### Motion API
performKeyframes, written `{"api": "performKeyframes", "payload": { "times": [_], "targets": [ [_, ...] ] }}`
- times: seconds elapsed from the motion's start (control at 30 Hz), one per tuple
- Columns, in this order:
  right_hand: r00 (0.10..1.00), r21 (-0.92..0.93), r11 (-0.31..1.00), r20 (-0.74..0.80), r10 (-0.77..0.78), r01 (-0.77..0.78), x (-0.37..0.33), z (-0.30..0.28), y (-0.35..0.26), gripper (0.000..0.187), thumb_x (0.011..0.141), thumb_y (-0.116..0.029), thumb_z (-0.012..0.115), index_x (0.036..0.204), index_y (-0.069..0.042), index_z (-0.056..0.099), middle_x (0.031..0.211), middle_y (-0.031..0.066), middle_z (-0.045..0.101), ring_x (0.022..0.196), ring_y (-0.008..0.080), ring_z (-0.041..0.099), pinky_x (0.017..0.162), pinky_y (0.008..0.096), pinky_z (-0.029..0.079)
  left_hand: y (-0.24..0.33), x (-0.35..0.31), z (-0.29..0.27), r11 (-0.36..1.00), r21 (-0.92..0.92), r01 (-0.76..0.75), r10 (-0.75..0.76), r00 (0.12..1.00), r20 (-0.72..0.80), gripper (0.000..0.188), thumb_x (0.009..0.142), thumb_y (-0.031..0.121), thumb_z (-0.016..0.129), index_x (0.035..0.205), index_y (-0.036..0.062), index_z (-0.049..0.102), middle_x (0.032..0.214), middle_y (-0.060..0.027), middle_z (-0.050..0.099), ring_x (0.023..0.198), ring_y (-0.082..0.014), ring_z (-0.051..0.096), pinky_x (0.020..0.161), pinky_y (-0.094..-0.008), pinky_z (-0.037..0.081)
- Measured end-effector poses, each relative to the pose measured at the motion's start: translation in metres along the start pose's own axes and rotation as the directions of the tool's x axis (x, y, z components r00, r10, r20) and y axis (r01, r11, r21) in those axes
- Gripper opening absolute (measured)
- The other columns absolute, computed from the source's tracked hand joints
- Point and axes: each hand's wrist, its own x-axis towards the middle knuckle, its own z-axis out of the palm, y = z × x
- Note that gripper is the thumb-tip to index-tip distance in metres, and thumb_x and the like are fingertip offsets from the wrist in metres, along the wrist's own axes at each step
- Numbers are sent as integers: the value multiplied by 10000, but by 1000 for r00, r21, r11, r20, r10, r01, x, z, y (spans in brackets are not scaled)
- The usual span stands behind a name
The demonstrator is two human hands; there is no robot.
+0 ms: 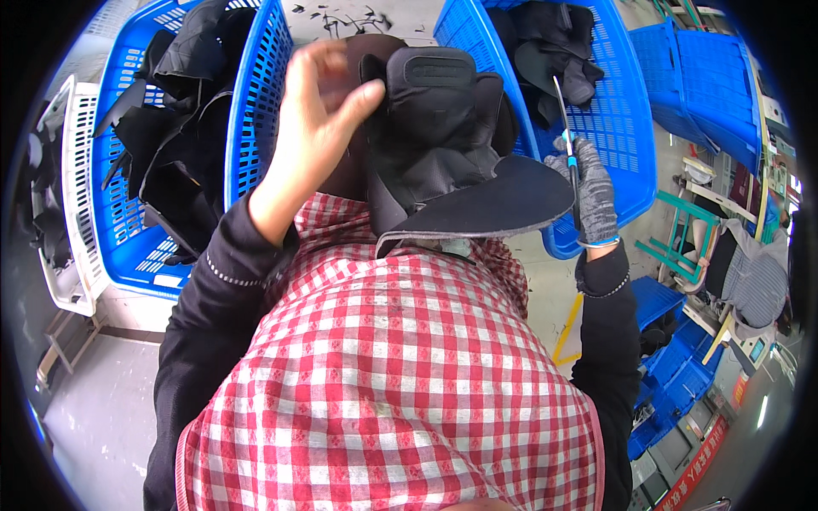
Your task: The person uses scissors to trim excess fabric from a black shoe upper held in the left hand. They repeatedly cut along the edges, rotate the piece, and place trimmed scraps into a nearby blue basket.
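Observation:
On my lap and a dark brown rounded surface (345, 175) lies a black padded fabric piece (430, 111), which looks like a sewn shoe upper. It has a stitched oblong panel at its far end and a wide curved flap nearest me. Bare, with its fingers apart and slightly blurred, my left hand (319, 115) hovers at the piece's left edge; whether the thumb touches it I cannot tell. A grey knit glove covers my right hand (594, 192), which is closed around scissors (569, 140) with a teal handle, the thin blades pointing away from me.
Blue plastic baskets flank me; the left basket (247, 111) and right basket (622, 94) hold black fabric pieces. Beyond the left one stands a white basket (83, 187). Black scraps (349, 21) litter the floor ahead. A green-framed chair (682, 247) and stacked blue crates (699, 85) stand to the right.

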Motion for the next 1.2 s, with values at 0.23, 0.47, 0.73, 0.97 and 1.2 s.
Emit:
{"api": "performKeyframes", "payload": {
  "times": [0.23, 0.47, 0.73, 0.97, 1.2],
  "targets": [
    [996, 419, 907, 61, -67, 35, 26, 47, 6, 353, 970, -137, 755, 1285, -30, 636, 1071, 58, 707, 944, 118, 679, 824, 258, 553, 14, -41, 1, 795, -108, 596, -497, 744, 447, 554, 966, 255, 719, 1362, -91, 547, 1170, -149, 694, 1047, -203, 681, 944, -332, 545],
    [970, 742, 666, 212, -118, -81, 23, 46, -23, 367, 1002, -107, 702, 1344, -20, 602, 1105, 58, 686, 982, 115, 661, 842, 221, 536, -36, -31, -9, 772, -162, 614, -511, 752, 415, 285, 965, 209, 644, 1069, -48, 712, 934, -108, 734, 839, -179, 708, 781, -352, 575],
    [984, 391, 904, 113, 137, -171, -3, 52, -37, 415, 1017, -285, 687, 1358, -67, 594, 915, 12, 666, 728, 85, 594, 613, 254, 479, -19, 15, -40, 968, 236, 87, -65, 993, -101, 221, 835, 170, 686, 823, -49, 657, 807, -298, 639, 762, -477, 660, 693, -505, 527],
    [990, 570, 822, 122, -71, -11, -10, 58, -69, 323, 1037, -141, 622, 1352, -101, 564, 865, 18, 649, 641, 69, 553, 535, 231, 457, -1, 35, -226, 464, 863, 200, 699, 517, -495, 72, 848, 148, 666, 823, 93, 628, 684, -101, 679, 611, -301, 694, 516, -417, 520],
    [908, 507, 858, 392, -149, -79, 35, 22, -30, 384, 1023, -95, 619, 1396, -143, 539, 882, 28, 649, 643, 83, 560, 553, 221, 480, -60, -85, -194, 849, 492, 191, 221, 717, -661, 108, 885, 75, 751, 978, 104, 798, 914, -99, 770, 788, -248, 747, 705, -332, 576]
  ]
}}
